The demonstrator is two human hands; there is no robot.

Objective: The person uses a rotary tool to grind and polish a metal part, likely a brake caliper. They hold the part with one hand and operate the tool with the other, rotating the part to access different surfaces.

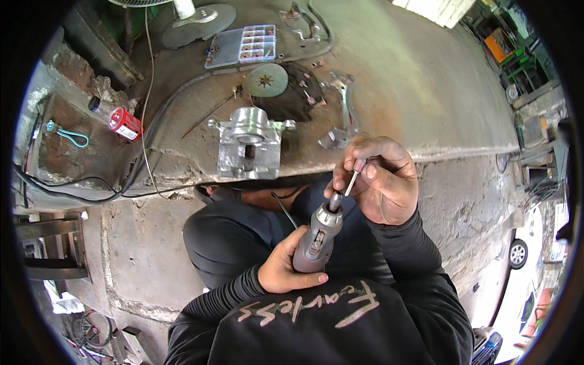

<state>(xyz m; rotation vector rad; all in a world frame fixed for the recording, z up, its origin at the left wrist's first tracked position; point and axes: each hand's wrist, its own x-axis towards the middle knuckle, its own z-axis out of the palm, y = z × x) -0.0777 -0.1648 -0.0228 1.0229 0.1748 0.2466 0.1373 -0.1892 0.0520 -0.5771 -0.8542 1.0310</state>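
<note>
My left hand (281, 267) is wrapped round the grey body of a rotary tool (313, 246), whose nose tilts up and slightly right. Between thumb and fingers, my right hand (394, 185) pinches a small grinding bit (352, 180) with a pinkish head and a thin metal shank. The shank points down toward the tool's collet, close to it; whether they touch I cannot tell. Some right-hand fingers reach down beside the collet. On the ledge ahead stands a silver brake caliper (249, 149), left of both hands. A metal bracket (344, 112) lies beyond my right hand.
A greenish disc (266, 80) lies on dark cloth (298, 100) with small bits. Behind it sits an opened compartment case (258, 44). A red-labelled jar (125, 123) and a cyan looped strap (73, 137) are at left. Cables run along the concrete ledge (426, 79).
</note>
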